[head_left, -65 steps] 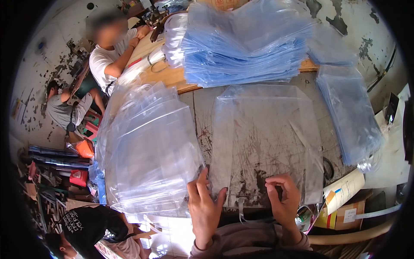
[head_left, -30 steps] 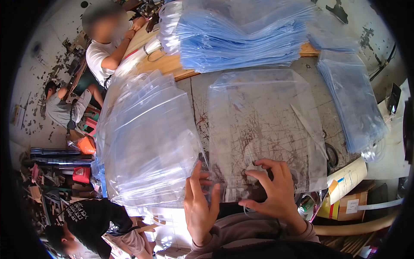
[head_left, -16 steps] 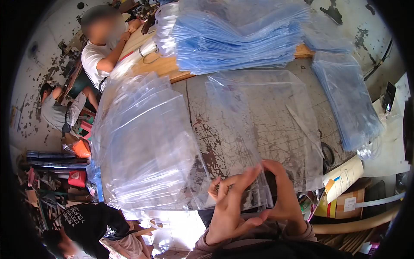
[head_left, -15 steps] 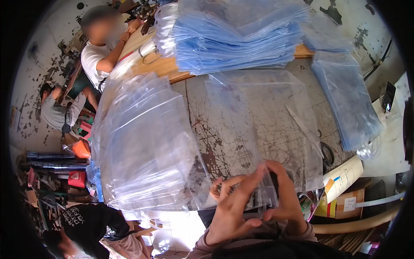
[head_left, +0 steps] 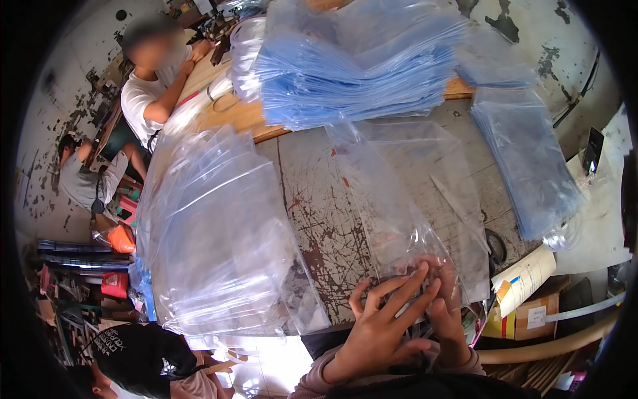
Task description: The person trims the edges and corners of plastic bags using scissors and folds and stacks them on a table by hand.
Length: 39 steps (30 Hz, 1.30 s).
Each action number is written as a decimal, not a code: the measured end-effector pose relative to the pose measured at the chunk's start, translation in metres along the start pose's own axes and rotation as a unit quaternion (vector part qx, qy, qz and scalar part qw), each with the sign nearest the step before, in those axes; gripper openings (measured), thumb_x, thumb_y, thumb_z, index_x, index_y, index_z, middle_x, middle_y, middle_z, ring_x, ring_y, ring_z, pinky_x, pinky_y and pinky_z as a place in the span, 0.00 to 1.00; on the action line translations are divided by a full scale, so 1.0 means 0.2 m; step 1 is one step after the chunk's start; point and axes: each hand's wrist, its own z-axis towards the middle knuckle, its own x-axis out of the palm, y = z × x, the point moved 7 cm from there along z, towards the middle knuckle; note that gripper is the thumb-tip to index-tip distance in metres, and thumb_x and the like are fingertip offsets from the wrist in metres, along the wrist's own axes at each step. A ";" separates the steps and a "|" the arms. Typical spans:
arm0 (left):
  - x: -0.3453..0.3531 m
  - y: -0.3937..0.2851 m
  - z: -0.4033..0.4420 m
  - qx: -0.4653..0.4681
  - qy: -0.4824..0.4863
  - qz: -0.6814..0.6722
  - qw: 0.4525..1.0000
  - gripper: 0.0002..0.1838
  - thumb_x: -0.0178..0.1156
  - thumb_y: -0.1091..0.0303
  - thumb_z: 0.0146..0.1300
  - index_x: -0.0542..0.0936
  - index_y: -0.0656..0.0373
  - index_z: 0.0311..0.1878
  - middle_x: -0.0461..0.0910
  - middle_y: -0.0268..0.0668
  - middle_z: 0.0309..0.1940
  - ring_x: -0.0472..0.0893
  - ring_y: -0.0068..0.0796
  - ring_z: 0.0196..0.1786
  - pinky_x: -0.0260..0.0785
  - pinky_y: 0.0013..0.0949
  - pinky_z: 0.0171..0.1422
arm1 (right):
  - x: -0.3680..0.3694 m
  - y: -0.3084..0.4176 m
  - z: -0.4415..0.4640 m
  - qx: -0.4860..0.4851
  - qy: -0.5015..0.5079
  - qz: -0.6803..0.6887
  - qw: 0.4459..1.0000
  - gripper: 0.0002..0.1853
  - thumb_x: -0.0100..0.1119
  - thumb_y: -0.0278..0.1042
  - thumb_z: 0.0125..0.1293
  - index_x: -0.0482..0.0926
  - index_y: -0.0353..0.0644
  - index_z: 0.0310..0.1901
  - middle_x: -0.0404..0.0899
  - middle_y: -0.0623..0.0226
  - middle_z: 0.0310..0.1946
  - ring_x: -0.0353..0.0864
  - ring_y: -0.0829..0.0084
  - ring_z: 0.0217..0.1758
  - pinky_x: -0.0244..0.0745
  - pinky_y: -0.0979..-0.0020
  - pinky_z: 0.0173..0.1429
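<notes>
A clear plastic bag [head_left: 399,193] lies on the scratched grey table [head_left: 312,199], its near left part folded over toward the right. My left hand [head_left: 385,319] rests on its near edge, fingers spread. Partly behind those fingers, my right hand [head_left: 446,299] is at the same edge, seen through the clear plastic; its fingers are curled and its grip is hidden. To the left lies a fanned pile of clear bags [head_left: 219,233]. Scissors [head_left: 495,247], with dark handles, lie at the right, their blades under or beside the bag.
A tall stack of bluish plastic sheets [head_left: 352,80] stands at the back. Another bluish pile [head_left: 525,159] lies to the right, near a paper roll [head_left: 525,280]. A person in white [head_left: 147,100] sits back left; a person in black [head_left: 143,356] is front left.
Both hands have moved right and come together. The bag's left side has lifted and folded toward the right. The whole view has shifted slightly.
</notes>
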 end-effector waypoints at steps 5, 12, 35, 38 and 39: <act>-0.04 0.06 -0.07 0.044 -0.208 -0.183 0.960 0.49 0.57 0.31 0.47 0.62 0.55 0.66 0.37 0.57 0.70 0.50 0.56 0.69 0.41 0.58 0.68 | 0.03 0.03 0.03 -0.064 0.078 -0.134 0.986 0.47 0.65 0.58 0.51 0.56 0.32 0.63 0.59 0.52 0.61 0.63 0.55 0.63 0.61 0.60 0.62; -0.10 0.01 -0.16 0.096 -0.165 -0.507 0.840 0.52 0.63 0.39 0.48 0.49 0.55 0.69 0.39 0.65 0.67 0.40 0.62 0.71 0.36 0.56 0.71 | 0.21 0.08 -0.05 -0.108 0.145 -0.325 0.928 0.33 0.55 0.29 0.58 0.55 0.34 0.65 0.59 0.48 0.64 0.62 0.56 0.66 0.60 0.62 0.66; -0.39 0.30 -0.37 -0.200 -0.080 0.230 0.949 0.37 0.73 0.53 0.35 0.76 0.56 0.52 0.66 0.44 0.63 0.60 0.57 0.67 0.45 0.61 0.69 | -0.72 2.10 -0.14 -0.460 -0.395 -0.678 0.415 0.12 0.46 0.20 0.61 0.78 0.29 0.43 0.81 0.51 0.36 0.83 0.67 0.34 0.79 0.72 0.36; -0.38 0.28 -0.34 -0.184 -0.087 0.244 0.948 0.34 0.72 0.53 0.36 0.77 0.57 0.50 0.73 0.43 0.56 0.63 0.56 0.65 0.47 0.60 0.69 | -1.08 2.42 0.05 -0.321 -0.501 -0.708 0.381 0.09 0.51 0.26 0.58 0.81 0.32 0.36 0.82 0.54 0.31 0.81 0.64 0.31 0.76 0.66 0.37; -0.37 0.28 -0.33 -0.176 -0.086 0.247 0.949 0.32 0.72 0.54 0.38 0.77 0.57 0.49 0.75 0.42 0.54 0.63 0.56 0.65 0.47 0.60 0.69 | -0.87 2.32 0.04 -0.474 -0.409 -0.698 0.349 0.09 0.53 0.27 0.58 0.81 0.32 0.35 0.82 0.53 0.31 0.81 0.63 0.31 0.75 0.64 0.37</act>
